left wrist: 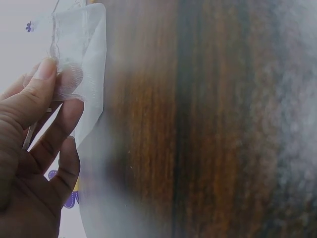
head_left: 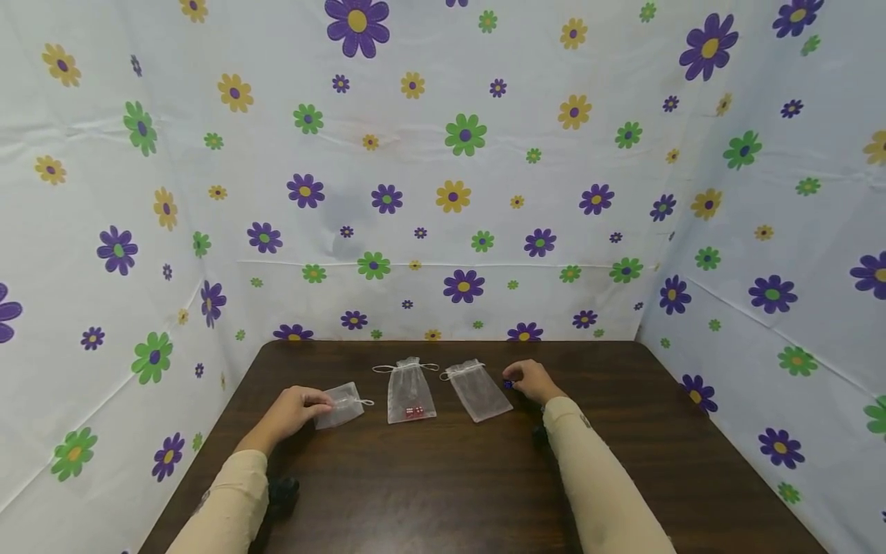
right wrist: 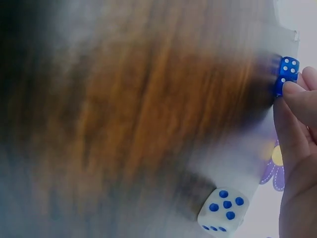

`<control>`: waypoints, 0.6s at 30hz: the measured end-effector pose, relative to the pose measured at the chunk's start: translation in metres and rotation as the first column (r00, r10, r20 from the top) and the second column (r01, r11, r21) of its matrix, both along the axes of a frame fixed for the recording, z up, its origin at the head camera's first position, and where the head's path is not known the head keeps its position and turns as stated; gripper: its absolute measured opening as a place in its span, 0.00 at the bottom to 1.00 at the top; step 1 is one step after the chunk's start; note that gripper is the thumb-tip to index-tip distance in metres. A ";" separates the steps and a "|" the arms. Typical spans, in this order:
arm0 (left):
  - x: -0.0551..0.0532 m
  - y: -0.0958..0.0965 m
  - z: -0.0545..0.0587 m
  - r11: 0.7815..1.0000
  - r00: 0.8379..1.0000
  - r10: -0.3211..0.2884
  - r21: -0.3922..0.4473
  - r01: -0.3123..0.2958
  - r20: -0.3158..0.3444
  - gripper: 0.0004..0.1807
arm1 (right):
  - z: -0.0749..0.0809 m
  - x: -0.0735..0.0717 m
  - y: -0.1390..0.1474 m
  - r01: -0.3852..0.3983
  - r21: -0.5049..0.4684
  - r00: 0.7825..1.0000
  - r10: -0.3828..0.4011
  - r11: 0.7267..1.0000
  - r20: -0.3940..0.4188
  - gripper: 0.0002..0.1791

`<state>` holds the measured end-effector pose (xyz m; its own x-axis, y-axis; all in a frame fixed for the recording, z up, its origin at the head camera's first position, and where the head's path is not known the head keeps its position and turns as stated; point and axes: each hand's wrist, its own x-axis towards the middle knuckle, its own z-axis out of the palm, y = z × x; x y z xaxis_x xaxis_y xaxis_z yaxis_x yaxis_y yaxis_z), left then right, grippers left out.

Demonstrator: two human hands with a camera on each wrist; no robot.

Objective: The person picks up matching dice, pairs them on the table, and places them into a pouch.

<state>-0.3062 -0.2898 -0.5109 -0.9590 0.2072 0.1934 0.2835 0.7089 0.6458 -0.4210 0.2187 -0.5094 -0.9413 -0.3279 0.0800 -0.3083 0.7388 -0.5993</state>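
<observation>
My left hand (head_left: 294, 409) pinches a small sheer white drawstring pouch (head_left: 346, 406) between thumb and fingers, at the left of the table. In the left wrist view the thumb presses on the pouch's gathered cloth (left wrist: 74, 39). Over at the right, my right hand (head_left: 536, 382) pinches blue dice (right wrist: 290, 65) with white pips, low over the wood. Its thumb covers part of the lower one. A second pouch (head_left: 408, 381) lies in the middle with red dice (head_left: 414, 412) showing through its bottom end. Beside it, nearer the right hand, rests a third, flat pouch (head_left: 479, 391).
A white die (right wrist: 224, 210) with blue pips is on the table near the right wrist. The dark wooden table (head_left: 429, 485) ends at a flower-print cloth wall (head_left: 415, 169), with more such cloth on both sides.
</observation>
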 end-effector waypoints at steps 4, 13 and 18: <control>0.000 0.001 -0.001 1.000 1.000 0.007 0.002 -0.007 0.004 0.03 | 0.001 0.002 0.002 -0.051 0.005 0.998 0.051 0.999 -0.037 0.15; 0.002 0.001 0.000 1.000 1.000 0.005 0.016 -0.005 0.010 0.03 | -0.001 -0.001 -0.003 0.018 0.023 1.000 -0.018 1.000 0.023 0.15; 0.002 0.000 0.000 1.000 1.000 0.009 0.019 -0.010 0.017 0.04 | 0.001 0.000 -0.004 0.021 0.036 1.000 -0.022 0.999 0.015 0.14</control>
<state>-0.3042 -0.2895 -0.5108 -0.9640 0.1946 0.1810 0.2658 0.6990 0.6639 -0.4207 0.2143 -0.5087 -0.9493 -0.3099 0.0537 -0.2828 0.7664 -0.5768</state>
